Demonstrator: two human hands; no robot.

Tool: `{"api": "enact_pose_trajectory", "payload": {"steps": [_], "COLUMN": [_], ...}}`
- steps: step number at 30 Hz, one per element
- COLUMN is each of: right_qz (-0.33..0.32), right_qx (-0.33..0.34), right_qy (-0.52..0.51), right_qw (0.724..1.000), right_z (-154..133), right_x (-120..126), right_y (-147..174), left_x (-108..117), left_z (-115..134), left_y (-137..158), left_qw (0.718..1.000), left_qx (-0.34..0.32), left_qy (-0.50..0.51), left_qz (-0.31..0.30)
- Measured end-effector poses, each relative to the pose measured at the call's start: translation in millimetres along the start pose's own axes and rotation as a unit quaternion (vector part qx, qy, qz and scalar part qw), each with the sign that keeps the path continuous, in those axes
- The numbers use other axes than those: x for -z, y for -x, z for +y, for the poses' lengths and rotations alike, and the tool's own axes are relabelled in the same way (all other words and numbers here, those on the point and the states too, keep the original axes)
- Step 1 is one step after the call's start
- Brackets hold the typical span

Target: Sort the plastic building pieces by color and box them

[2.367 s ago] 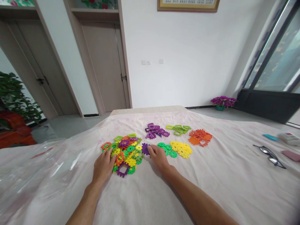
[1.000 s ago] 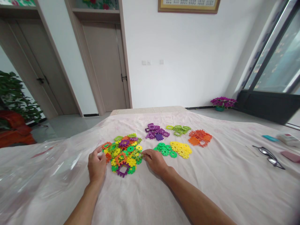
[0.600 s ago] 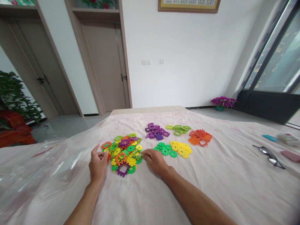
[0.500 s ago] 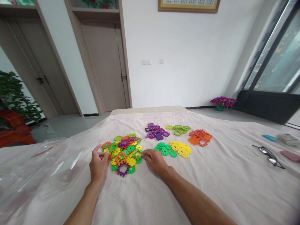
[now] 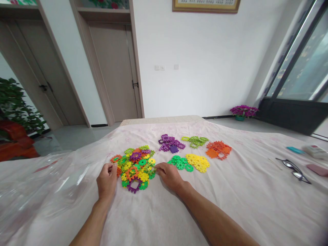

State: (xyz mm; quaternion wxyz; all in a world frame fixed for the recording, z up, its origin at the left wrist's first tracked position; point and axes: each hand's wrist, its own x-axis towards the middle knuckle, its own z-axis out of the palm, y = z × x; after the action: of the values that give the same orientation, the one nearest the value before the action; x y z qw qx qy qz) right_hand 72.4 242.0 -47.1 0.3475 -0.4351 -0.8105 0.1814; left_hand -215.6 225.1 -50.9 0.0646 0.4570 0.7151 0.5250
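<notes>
A mixed heap of plastic interlocking pieces [image 5: 138,166], round and square with notched rims, lies on the cloth between my hands. My left hand [image 5: 106,179] is at its left edge beside an orange piece [image 5: 119,171]. Its fingers are curled in, thumb against forefinger; what they pinch, if anything, is hidden. At the heap's right edge, my right hand [image 5: 170,176] pinches the rim of a light green piece [image 5: 151,168]. Sorted piles lie beyond: purple [image 5: 171,142], light green [image 5: 197,141], orange [image 5: 219,150], green [image 5: 179,162] and yellow [image 5: 198,163].
A pale cloth [image 5: 159,218] covers the table. Clear plastic bags [image 5: 58,181] lie on the left. Toward the right are eyeglasses [image 5: 294,171], a blue object [image 5: 295,150], a white object [image 5: 315,152] and a pinkish case [image 5: 317,170].
My left hand's raised fingers have curled down and drawn slightly back from the heap, uncovering the orange piece. My right hand and the piles have stayed put.
</notes>
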Motion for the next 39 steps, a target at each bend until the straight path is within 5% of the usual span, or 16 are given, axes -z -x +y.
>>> {"api": "enact_pose_trajectory", "payload": {"steps": [11,19,33,39], "right_qz": [-0.023,-0.137,-0.136,-0.078], "right_qx": [0.132,0.253,0.245,0.156], "right_qy": [0.052,0.069,0.084,0.029], "right_qw": [0.99,0.955,0.956,0.984], "right_z": [-20.4,-54.0,-47.7,-40.2], "right_x": [4.0,-1.5,-7.7,-4.6], "right_y": [7.8,13.9,10.6,11.3], "left_x": [2.9,2.5,2.0,0.4], "left_z": [7.3,5.7,7.2,5.3], "left_y": [2.2,3.0,2.0,0.7], "left_qw": [0.999,0.999,0.997,0.995], "left_qx": [0.017,0.022,0.044,0.054], "left_qy": [0.037,0.032,0.06,0.077], "left_qz": [0.01,-0.014,-0.017,-0.018]}}
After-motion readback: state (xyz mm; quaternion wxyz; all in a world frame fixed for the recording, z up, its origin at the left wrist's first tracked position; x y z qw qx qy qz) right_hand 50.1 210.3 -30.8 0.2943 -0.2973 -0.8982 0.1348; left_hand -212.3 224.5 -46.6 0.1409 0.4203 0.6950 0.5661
